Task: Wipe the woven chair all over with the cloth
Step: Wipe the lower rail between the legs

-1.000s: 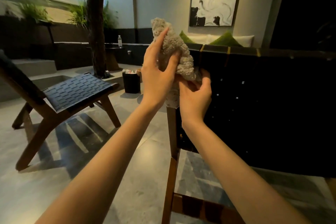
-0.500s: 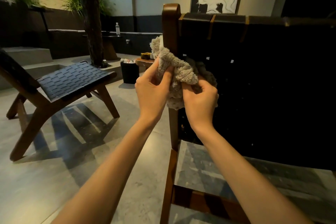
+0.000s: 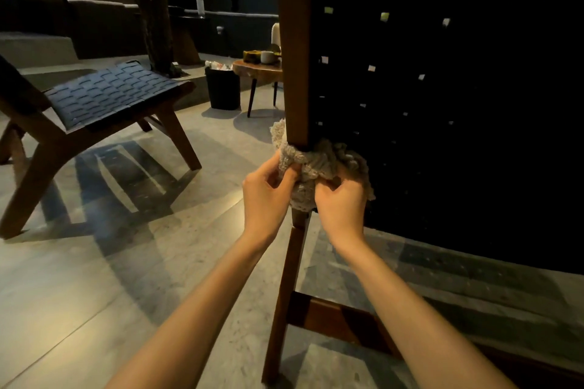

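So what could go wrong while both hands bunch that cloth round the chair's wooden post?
1. The shaggy beige cloth is wadded in a tight lump on the brown wooden chair post, so it may skip parts of the wood.
2. Its loops could snag where the black woven back panel meets the post.
3. The left hand and right hand both grip low on the post. A hard pull might shift or tip the chair.

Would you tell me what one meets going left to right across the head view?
Second woven chair, black bin, small wooden table, wooden chair post, dark woven backrest.
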Demonstrator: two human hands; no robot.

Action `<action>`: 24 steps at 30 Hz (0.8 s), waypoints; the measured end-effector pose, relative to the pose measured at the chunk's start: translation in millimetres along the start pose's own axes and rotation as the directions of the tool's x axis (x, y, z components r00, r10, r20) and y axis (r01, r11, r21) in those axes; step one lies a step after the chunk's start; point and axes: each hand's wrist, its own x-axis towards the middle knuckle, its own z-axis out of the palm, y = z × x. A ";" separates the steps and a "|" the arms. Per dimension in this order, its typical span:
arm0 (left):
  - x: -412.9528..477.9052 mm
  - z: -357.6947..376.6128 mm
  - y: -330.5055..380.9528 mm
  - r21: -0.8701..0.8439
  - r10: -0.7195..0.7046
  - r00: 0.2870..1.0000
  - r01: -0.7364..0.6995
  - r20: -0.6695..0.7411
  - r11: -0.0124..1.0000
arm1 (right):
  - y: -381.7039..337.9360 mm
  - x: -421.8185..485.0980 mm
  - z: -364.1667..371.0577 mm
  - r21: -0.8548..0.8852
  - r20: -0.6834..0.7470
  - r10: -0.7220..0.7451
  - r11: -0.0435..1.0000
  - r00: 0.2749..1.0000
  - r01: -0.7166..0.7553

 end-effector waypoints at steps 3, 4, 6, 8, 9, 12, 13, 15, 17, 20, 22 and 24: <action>-11.1 2.8 -29.0 0.058 -0.057 0.998 0.055 0.025 0.997 | 25.5 -5.9 1.5 -0.065 0.046 0.115 0.992 0.992 -0.112; -15.1 3.5 -37.6 0.084 -0.089 0.995 0.085 0.040 0.993 | 32.9 -7.1 0.9 -0.110 0.076 0.157 0.983 0.985 -0.148; -23.9 5.7 -49.4 0.132 -0.156 0.985 0.147 0.067 0.980 | 43.9 -10.5 -1.9 -0.202 0.145 0.249 0.955 0.958 -0.218; -31.9 7.2 -55.6 0.154 -0.232 0.970 0.218 0.076 0.964 | 49.2 -18.1 -5.5 -0.251 0.175 0.279 0.940 0.944 -0.231; -36.2 6.8 -57.0 0.160 -0.270 0.960 0.256 0.074 0.953 | 49.9 -23.2 -7.4 -0.267 0.170 0.273 0.938 0.947 -0.223; -52.2 1.0 -59.8 0.186 -0.310 0.950 0.299 0.036 0.936 | 53.5 -42.2 -12.2 -0.329 0.136 0.263 0.921 0.955 -0.207; -57.3 -1.7 -59.3 0.186 -0.314 0.949 0.308 0.007 0.933 | 55.7 -47.9 -12.2 -0.361 0.110 0.290 0.903 0.951 -0.233; -61.3 -4.5 -55.2 0.125 -0.328 0.944 0.329 -0.029 0.936 | 56.7 -52.3 -9.7 -0.337 0.014 0.403 0.864 0.915 -0.375; -55.2 -3.5 -47.9 0.026 -0.327 0.945 0.327 -0.005 0.945 | 53.4 -51.0 0.5 -0.124 -0.049 0.555 0.822 0.831 -0.556; -35.7 1.1 -43.0 -0.006 -0.310 0.948 0.311 0.067 0.950 | 42.0 -47.0 20.6 0.097 0.009 0.709 0.701 0.705 -0.706; -30.1 4.7 -47.0 0.043 -0.301 0.942 0.298 0.152 0.954 | 38.5 -43.3 28.3 0.170 0.050 0.750 0.644 0.659 -0.746; -30.5 6.3 -56.9 0.074 -0.309 0.928 0.300 0.206 0.951 | 41.9 -39.6 31.1 0.188 0.081 0.766 0.616 0.638 -0.765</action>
